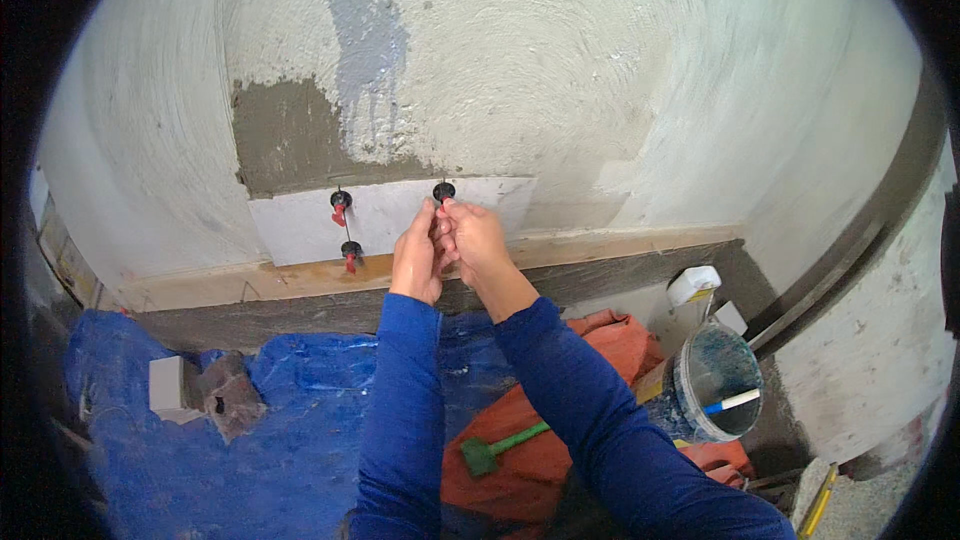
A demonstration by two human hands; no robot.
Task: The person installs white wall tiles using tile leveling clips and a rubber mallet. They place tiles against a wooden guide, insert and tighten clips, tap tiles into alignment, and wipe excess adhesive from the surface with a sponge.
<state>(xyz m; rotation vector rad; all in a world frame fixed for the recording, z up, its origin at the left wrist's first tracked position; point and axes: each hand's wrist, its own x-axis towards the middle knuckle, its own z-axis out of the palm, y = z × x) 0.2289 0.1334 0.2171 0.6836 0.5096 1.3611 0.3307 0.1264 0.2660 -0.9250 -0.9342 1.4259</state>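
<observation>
On the wall is a white marbled tile (pixel 291 226) with a thin vertical joint. Two tile levelers, black round caps with red handles, sit at that joint: an upper one (pixel 341 202) and a lower one (pixel 351 254). Another tile leveler (pixel 444 192) stands farther right at the tile's top edge. My right hand (pixel 480 240) is closed in a pinch on its red handle, just below the black cap. Close beside it, my left hand (pixel 414 258) has its fingers curled under the same leveler; what they grip is hidden.
A wooden batten (pixel 600 243) runs under the tile. Damp grey mortar (pixel 283 130) covers the wall above. Below lie a blue sheet (pixel 300 440), orange cloth (pixel 520 420) and green-headed tool (pixel 480 456). At right stands a bucket (pixel 688 402) with a blue-and-white-handled tool (pixel 733 401).
</observation>
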